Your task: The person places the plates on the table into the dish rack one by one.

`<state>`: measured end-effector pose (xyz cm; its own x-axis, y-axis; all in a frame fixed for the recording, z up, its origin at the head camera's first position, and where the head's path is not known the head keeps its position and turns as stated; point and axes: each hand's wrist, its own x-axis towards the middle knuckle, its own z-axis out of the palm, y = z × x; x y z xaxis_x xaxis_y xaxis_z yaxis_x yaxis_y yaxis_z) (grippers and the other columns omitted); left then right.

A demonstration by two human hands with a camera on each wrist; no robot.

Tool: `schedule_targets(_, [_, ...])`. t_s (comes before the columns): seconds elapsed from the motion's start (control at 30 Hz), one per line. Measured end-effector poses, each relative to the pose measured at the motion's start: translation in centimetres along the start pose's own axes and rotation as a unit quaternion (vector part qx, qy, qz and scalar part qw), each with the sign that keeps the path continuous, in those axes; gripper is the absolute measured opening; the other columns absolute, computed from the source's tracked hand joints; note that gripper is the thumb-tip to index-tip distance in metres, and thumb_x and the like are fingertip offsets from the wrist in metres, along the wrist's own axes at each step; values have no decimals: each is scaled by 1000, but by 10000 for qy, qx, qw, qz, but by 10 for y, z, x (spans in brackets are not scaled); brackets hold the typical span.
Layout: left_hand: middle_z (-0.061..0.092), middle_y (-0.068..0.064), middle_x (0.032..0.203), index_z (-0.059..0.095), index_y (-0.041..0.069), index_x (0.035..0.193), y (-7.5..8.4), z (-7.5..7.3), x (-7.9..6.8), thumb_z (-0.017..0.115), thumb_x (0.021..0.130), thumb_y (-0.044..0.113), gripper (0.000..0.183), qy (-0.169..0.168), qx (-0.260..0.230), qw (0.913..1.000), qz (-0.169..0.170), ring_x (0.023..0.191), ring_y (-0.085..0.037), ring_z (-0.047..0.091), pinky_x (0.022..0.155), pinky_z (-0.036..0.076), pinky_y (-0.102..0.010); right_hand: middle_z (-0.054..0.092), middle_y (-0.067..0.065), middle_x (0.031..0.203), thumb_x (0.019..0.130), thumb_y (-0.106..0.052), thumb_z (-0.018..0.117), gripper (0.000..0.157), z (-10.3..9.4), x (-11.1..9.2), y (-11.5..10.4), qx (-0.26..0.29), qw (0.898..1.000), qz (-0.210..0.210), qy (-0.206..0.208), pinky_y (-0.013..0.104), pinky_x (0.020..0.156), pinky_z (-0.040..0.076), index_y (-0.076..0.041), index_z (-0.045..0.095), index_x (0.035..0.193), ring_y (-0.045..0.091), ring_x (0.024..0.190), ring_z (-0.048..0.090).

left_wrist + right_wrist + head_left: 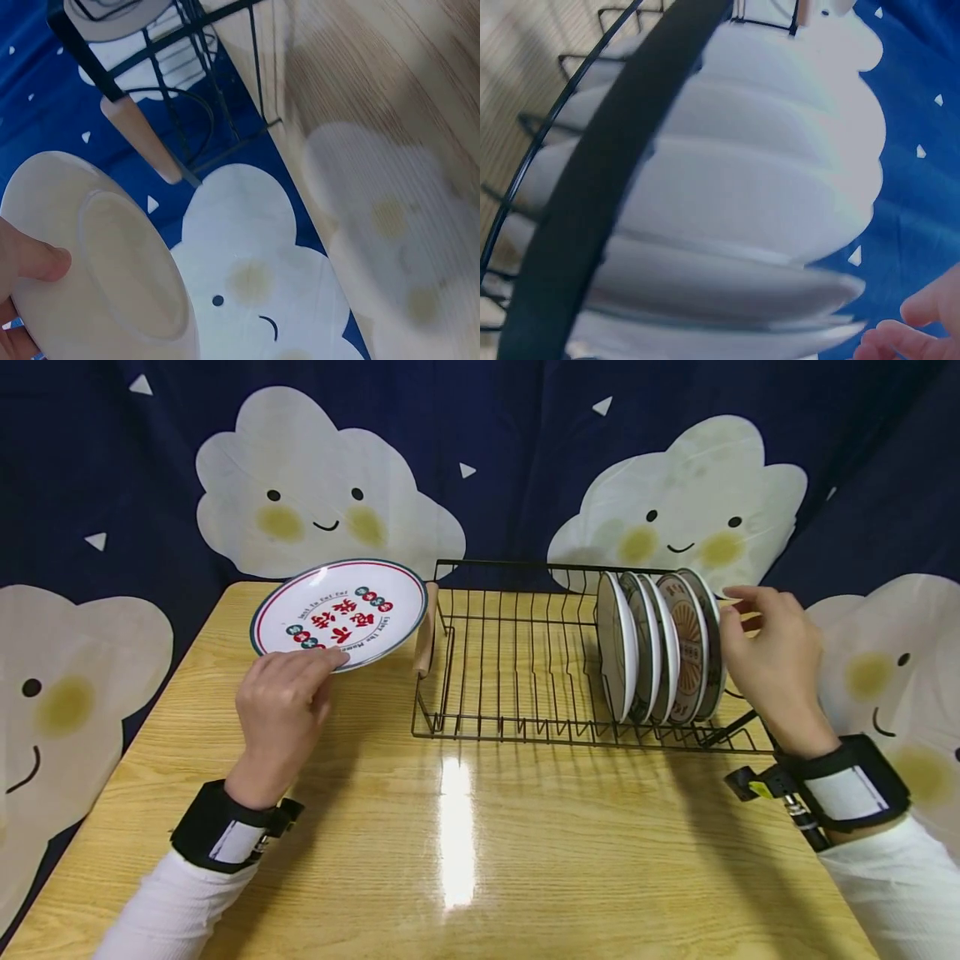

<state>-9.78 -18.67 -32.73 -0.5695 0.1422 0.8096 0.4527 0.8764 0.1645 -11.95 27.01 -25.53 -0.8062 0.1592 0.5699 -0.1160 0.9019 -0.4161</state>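
Observation:
A white plate (341, 610) with a red and green rim and red characters is held up left of the rack by my left hand (285, 693), which pinches its near edge. In the left wrist view the plate's plain underside (135, 262) faces the camera, with the thumb (41, 259) against it. Several patterned plates (618, 652) stand upright side by side at the right end of a black wire dish rack (510, 727). Beside the rightmost plate is my right hand (780, 647), its fingers loosely bent. A small gap shows between its fingertips (915, 309) and the plates in the right wrist view.
The rack stands toward the back of a wooden table (540, 843) and has a wooden handle (426, 631) at its left end. Behind it hangs a dark blue curtain (510, 410) with cloud prints. A glare streak lies on the tabletop in front.

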Motion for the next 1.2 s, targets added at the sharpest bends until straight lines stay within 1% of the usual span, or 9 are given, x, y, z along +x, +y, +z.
schedule_targets(0.1, [71, -10, 89, 73, 7, 94, 6, 2, 0, 57, 84, -2, 20, -18, -86, 9998, 155, 79, -29, 65, 75, 49, -42, 63, 18, 93, 89, -16, 49, 29, 0, -2, -11, 67, 9999, -72, 98, 30, 64, 35, -4, 65, 110, 7, 75, 54])
schedule_targets(0.23, [71, -9, 92, 72, 6, 93, 15, 1, 2, 60, 82, -4, 19, -79, -218, 9991, 367, 81, -28, 65, 76, 49, -41, 65, 14, 92, 89, -16, 50, 27, 0, -7, -25, 323, 9989, -269, 220, 16, 60, 32, -6, 66, 108, -17, 70, 37])
schedule_targets(0.3, [71, -9, 92, 72, 6, 93, 20, 1, 3, 61, 82, -4, 19, -84, -258, 9984, 494, 82, -28, 65, 77, 49, -41, 66, 14, 90, 88, -13, 51, 25, 1, -9, -32, 522, 9969, -503, 311, 10, 60, 31, -5, 67, 106, -17, 69, 39])
schedule_targets(0.47, [71, -10, 93, 73, 6, 94, 35, -2, 8, 62, 83, -2, 17, -54, -362, 9961, 800, 85, -27, 65, 78, 50, -40, 66, 14, 84, 89, -12, 53, 24, 4, -15, -51, 835, 9926, -858, 178, 8, 59, 32, -4, 67, 107, -18, 66, 39])
schedule_targets(0.63, [71, -10, 94, 73, 6, 93, 49, -3, 11, 62, 84, 1, 15, 37, -530, 9928, 1072, 86, -26, 66, 78, 50, -40, 66, 13, 84, 91, -14, 54, 26, 6, -21, -68, 1145, 9888, -886, -353, 4, 50, 39, -4, 64, 112, -18, 63, 45])
schedule_targets(0.77, [71, -9, 93, 73, 6, 94, 60, -3, 13, 60, 86, 2, 16, 257, -665, 9884, 1344, 84, -26, 66, 76, 51, -40, 65, 11, 88, 92, -19, 53, 30, 10, -26, -78, 1507, 9808, -699, -1023, 10, 48, 47, -7, 60, 119, -15, 63, 51])
schedule_targets(0.93, [71, -8, 92, 73, 8, 95, 71, -1, 17, 58, 87, 4, 17, 537, -836, 9801, 1720, 84, -24, 67, 74, 52, -38, 64, 11, 100, 94, -26, 50, 36, 16, -28, -90, 1992, 9599, -190, -1962, 20, 52, 54, -11, 54, 127, -8, 67, 59])
schedule_targets(1.07, [71, -7, 92, 72, 9, 95, 79, 0, 19, 60, 86, 3, 17, 742, -946, 9726, 1988, 84, -23, 67, 72, 53, -37, 63, 15, 112, 95, -30, 47, 42, 18, -27, -97, 2516, 9323, 339, -2577, 27, 57, 57, -11, 48, 133, 3, 75, 64])
schedule_targets(1.2, [72, -5, 91, 71, 10, 95, 85, 2, 19, 59, 87, 5, 15, 959, -1069, 9644, 2222, 82, -22, 67, 71, 53, -36, 59, 15, 118, 95, -35, 47, 49, 20, -26, -100, 2883, 9084, 748, -2934, 30, 61, 57, -10, 43, 137, 13, 81, 65])
